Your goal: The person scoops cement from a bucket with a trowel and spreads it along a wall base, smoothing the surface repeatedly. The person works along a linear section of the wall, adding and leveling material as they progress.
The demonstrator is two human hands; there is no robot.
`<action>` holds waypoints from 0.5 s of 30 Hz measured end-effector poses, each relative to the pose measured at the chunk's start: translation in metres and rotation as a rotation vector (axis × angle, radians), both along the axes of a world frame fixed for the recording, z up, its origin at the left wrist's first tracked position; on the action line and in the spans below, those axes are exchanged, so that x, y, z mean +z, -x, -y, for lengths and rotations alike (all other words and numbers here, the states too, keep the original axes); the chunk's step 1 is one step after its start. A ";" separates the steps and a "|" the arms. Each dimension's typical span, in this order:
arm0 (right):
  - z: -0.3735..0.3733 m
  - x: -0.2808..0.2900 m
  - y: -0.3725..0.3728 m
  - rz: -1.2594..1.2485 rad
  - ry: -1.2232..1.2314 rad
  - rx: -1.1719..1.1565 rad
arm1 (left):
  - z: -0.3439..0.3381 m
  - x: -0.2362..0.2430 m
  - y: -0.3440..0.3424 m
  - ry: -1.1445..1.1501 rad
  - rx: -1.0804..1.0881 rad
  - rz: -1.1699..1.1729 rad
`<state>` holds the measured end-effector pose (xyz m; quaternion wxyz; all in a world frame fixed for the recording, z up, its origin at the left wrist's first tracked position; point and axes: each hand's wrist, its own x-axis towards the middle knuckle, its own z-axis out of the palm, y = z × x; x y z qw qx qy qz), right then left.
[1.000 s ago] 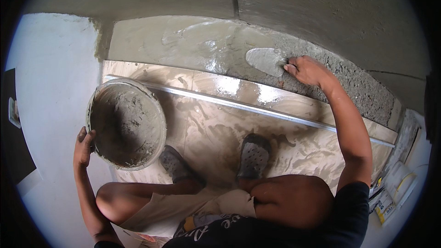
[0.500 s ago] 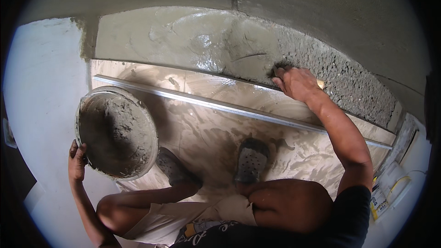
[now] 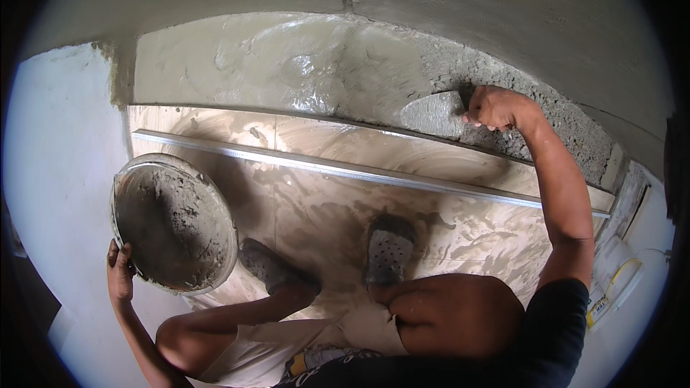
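My right hand (image 3: pixel 497 109) is closed around the handle of a trowel (image 3: pixel 435 113), whose grey blade points left. The blade lies over the wet mortar, close to the front edge of the strip. Smooth, shiny mortar (image 3: pixel 237 57) covers the left and middle of this strip, while the right part (image 3: pixel 532 93) is rough and pebbly. At the lower left, my left hand (image 3: pixel 120 271) grips the rim of a round bucket (image 3: pixel 228 233), tilted so its mouth faces me. Mortar smears coat the inside of the bucket, and most of my left fingers are hidden behind its rim.
A long metal straightedge (image 3: pixel 302 164) lies across the mortar-smeared tiles (image 3: pixel 302 201), in front of the strip. Dark grey walls rise behind, and a white wall (image 3: pixel 57 144) stands at left. A white container with a yellow edge (image 3: pixel 614 291) sits at the right.
My right hand has moved right and turned, so the trowel blade now shows flat. The bucket stays in my left hand. The whole view has shifted slightly.
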<state>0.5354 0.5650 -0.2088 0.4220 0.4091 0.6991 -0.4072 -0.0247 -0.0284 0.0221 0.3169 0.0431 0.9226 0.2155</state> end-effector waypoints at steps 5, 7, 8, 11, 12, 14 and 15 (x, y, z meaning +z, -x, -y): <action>-0.010 -0.004 -0.041 -0.167 -0.226 0.200 | -0.002 0.005 0.002 0.092 0.061 0.014; -0.017 0.008 -0.047 -0.095 -0.295 0.262 | -0.003 0.002 0.003 0.034 0.058 0.048; -0.013 0.013 -0.047 -0.125 -0.304 0.198 | 0.000 0.001 0.003 -0.010 0.057 0.060; 0.003 0.031 -0.040 -0.185 -0.245 -0.045 | 0.000 0.005 -0.004 -0.072 -0.004 0.063; 0.014 0.032 -0.034 -0.219 -0.306 -0.055 | -0.002 0.005 -0.005 -0.076 -0.014 0.056; 0.038 0.026 -0.019 -0.286 -0.430 -0.077 | -0.003 0.005 -0.006 -0.079 -0.013 0.042; 0.045 0.020 -0.016 -0.274 -0.469 0.016 | -0.004 0.004 -0.006 -0.078 -0.005 0.035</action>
